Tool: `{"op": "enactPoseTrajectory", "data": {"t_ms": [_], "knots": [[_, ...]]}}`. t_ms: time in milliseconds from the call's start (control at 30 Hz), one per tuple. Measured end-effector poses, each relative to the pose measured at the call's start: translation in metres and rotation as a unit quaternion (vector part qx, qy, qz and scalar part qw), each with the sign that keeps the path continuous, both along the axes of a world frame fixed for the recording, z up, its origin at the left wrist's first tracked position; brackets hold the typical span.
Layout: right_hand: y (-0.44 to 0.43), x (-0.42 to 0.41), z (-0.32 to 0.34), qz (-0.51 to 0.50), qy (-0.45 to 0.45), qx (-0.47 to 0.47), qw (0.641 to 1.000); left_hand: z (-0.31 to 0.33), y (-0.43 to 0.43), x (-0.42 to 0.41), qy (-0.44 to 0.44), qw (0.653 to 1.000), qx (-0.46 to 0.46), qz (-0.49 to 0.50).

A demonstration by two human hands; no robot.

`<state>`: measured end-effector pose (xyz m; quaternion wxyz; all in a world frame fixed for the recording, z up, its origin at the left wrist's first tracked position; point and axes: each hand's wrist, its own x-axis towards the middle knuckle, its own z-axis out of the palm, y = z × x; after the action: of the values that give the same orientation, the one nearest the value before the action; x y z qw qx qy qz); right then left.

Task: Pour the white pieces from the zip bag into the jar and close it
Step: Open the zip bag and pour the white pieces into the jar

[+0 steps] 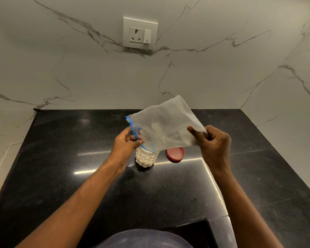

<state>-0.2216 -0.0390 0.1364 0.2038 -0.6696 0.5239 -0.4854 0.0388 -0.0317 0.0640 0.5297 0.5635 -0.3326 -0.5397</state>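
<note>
Black polished stone worktop (61, 176) fills the lower half of the frame, speckled and catching streaks of light, with white grey-veined marble wall panels (79, 77) rising behind and at both sides. High on the back wall, just above frame centre, sits a white socket plate with a switch (140, 33).

At the centre of the frame both bare hands hold up a clear, frosted plastic zip bag with a blue zip strip (163, 126). It is tilted, its closed bottom edge pointing to the upper right and its blue-edged mouth turned down to the lower left, right over the jar. The bag looks flat and nearly empty. The left hand (127, 145) pinches the blue mouth edge between thumb and fingers (139, 141), closed tight on the plastic. The right hand (215, 145) grips the bag's lower right corner, thumb on the near face and fingers curled behind, also clamped on the plastic.

Directly below the bag's mouth stands a small clear jar (147, 158), upright on the worktop and filled almost to its neck with white rounded pieces (144, 161). The bag's mouth hides its open top, so whether bag and rim touch cannot be told. Just beside the jar, on its right, a round red lid (175, 154) lies flat on the worktop, partly hidden by the bag's lower edge.
</note>
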Motion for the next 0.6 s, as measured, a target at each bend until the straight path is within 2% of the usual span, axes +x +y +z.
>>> {"op": "enactPoseTrajectory", "data": {"t_ms": [167, 400, 600], "knots": [[0.002, 0.007, 0.021, 0.032, 0.114, 0.013, 0.993, 0.001, 0.002, -0.001, -0.023, 0.999, -0.026, -0.005], [-0.013, 0.030, 0.054, 0.091, 0.076, -0.002, 0.993, 0.000, 0.001, -0.002, -0.052, 0.998, -0.035, -0.010], [-0.022, 0.033, 0.050, 0.099, 0.051, -0.041, 0.993, -0.003, 0.001, -0.001, -0.057, 0.998, -0.034, -0.006]]}}
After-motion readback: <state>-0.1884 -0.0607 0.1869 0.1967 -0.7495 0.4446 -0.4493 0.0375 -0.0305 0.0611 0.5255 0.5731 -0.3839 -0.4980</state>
